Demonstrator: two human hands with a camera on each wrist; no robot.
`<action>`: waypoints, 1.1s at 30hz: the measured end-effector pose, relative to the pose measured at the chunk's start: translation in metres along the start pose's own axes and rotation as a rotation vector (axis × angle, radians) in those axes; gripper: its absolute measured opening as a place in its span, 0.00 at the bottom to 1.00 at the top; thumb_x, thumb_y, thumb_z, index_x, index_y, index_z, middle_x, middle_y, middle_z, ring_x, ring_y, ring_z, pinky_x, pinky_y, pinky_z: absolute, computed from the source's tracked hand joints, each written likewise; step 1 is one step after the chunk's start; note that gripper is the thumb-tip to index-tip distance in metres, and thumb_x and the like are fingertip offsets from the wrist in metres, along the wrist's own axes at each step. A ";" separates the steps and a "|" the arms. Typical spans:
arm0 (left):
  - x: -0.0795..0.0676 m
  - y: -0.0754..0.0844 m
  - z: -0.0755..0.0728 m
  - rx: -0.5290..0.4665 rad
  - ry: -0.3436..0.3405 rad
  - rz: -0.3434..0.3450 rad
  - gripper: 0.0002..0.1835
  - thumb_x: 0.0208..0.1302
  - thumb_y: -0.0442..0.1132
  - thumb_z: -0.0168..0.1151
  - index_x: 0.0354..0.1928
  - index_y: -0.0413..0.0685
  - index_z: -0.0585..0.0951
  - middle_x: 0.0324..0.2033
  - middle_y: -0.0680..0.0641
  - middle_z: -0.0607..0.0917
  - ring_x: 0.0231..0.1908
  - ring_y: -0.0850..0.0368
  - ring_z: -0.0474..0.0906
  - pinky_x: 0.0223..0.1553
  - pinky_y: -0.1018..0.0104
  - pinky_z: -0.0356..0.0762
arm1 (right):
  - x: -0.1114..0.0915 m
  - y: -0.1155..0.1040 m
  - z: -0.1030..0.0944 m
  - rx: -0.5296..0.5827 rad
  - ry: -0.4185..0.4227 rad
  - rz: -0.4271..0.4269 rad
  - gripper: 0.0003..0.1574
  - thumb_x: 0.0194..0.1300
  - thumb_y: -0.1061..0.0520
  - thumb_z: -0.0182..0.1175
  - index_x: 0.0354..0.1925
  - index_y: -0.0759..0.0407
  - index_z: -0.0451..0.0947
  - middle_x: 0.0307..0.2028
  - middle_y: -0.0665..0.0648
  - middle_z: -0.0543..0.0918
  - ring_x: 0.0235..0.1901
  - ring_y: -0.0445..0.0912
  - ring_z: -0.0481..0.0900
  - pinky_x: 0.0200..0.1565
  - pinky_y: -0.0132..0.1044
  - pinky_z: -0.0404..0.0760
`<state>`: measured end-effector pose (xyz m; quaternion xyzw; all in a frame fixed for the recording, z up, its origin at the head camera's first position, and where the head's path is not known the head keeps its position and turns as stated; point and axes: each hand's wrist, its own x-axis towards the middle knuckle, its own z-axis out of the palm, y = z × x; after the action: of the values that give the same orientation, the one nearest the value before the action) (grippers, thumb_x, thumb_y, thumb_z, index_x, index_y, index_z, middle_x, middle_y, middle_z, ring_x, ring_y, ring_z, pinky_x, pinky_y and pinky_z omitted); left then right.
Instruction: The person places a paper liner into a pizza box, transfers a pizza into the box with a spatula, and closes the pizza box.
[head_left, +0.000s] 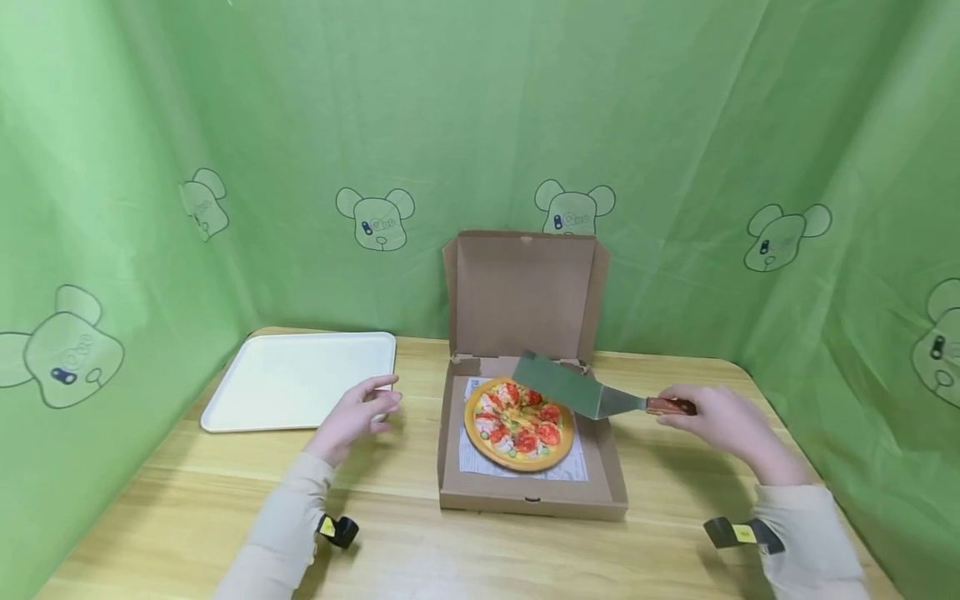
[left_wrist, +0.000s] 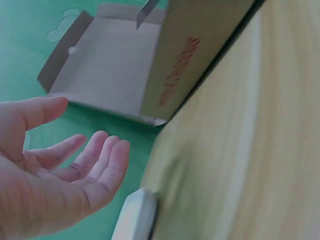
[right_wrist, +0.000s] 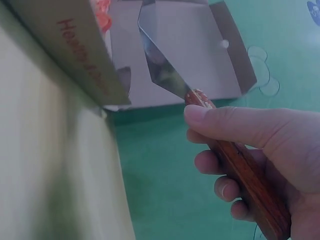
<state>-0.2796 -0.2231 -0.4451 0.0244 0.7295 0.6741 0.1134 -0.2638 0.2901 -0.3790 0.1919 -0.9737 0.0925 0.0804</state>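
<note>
In the head view my right hand [head_left: 716, 417] grips the wooden handle of a metal spatula [head_left: 558, 385]. Its broad blade reaches left over the back right part of a pizza [head_left: 517, 425]; whether it touches cannot be told. The right wrist view shows the thumb lying along the spatula handle [right_wrist: 245, 175] with the fingers curled round it. Under the pizza is a printed paper sheet [head_left: 480, 462], inside an open cardboard pizza box [head_left: 525, 500] with its lid raised. My left hand [head_left: 360, 414] holds nothing, fingers loosely bent, beside the front right corner of a white tray [head_left: 300, 379].
The box and tray stand on a wooden table [head_left: 390, 542], the tray at the back left. The raised box lid [head_left: 525, 292] stands close to a green curtain [head_left: 480, 108] with bear drawings, which surrounds the table at the back and both sides.
</note>
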 end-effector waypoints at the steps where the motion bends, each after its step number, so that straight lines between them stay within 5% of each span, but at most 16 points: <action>1: -0.001 0.002 -0.004 -0.005 0.007 0.002 0.29 0.71 0.40 0.54 0.71 0.40 0.61 0.61 0.31 0.71 0.56 0.44 0.74 0.60 0.46 0.78 | 0.003 -0.002 -0.001 -0.003 0.003 -0.008 0.15 0.58 0.45 0.68 0.42 0.50 0.84 0.28 0.46 0.84 0.26 0.38 0.76 0.25 0.33 0.72; 8: -0.005 0.012 -0.034 -0.009 0.081 0.016 0.29 0.75 0.46 0.48 0.71 0.40 0.61 0.64 0.30 0.69 0.60 0.43 0.74 0.60 0.51 0.79 | 0.024 -0.019 -0.009 0.000 -0.003 -0.053 0.13 0.59 0.47 0.68 0.40 0.50 0.83 0.26 0.45 0.82 0.24 0.37 0.73 0.23 0.33 0.70; 14: -0.012 0.018 -0.066 0.081 0.224 0.040 0.32 0.74 0.54 0.48 0.71 0.41 0.62 0.63 0.31 0.71 0.47 0.63 0.79 0.60 0.53 0.80 | 0.039 -0.034 -0.018 -0.004 -0.002 -0.078 0.12 0.60 0.48 0.68 0.40 0.51 0.83 0.26 0.45 0.81 0.23 0.37 0.71 0.23 0.32 0.69; 19: -0.021 0.019 -0.093 0.117 0.342 0.037 0.37 0.71 0.61 0.48 0.70 0.41 0.64 0.62 0.35 0.74 0.45 0.70 0.78 0.53 0.67 0.83 | 0.050 -0.048 -0.024 -0.014 -0.028 -0.076 0.18 0.60 0.46 0.67 0.46 0.52 0.84 0.28 0.46 0.83 0.24 0.38 0.72 0.23 0.34 0.71; 24: -0.030 0.013 -0.116 0.153 0.492 0.042 0.36 0.70 0.62 0.49 0.65 0.38 0.70 0.49 0.47 0.83 0.37 0.76 0.78 0.41 0.79 0.83 | 0.062 -0.061 -0.027 -0.038 -0.045 -0.086 0.17 0.60 0.45 0.67 0.46 0.51 0.84 0.29 0.46 0.84 0.25 0.39 0.75 0.23 0.36 0.73; 29: -0.039 0.002 -0.137 0.353 0.641 0.035 0.35 0.69 0.65 0.47 0.57 0.40 0.78 0.45 0.40 0.87 0.30 0.75 0.79 0.33 0.79 0.81 | 0.072 -0.076 -0.028 -0.042 -0.067 -0.101 0.16 0.60 0.46 0.67 0.45 0.49 0.84 0.30 0.46 0.84 0.27 0.40 0.77 0.24 0.37 0.74; 33: -0.046 -0.006 -0.153 0.551 0.648 -0.024 0.37 0.68 0.68 0.45 0.54 0.40 0.79 0.45 0.35 0.87 0.33 0.56 0.86 0.34 0.69 0.81 | 0.078 -0.087 -0.027 -0.040 -0.074 -0.111 0.12 0.60 0.47 0.67 0.41 0.48 0.83 0.27 0.45 0.82 0.26 0.39 0.75 0.23 0.36 0.71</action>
<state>-0.2642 -0.3822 -0.4351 -0.1678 0.8806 0.4252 -0.1247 -0.2978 0.1888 -0.3246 0.2472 -0.9656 0.0613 0.0530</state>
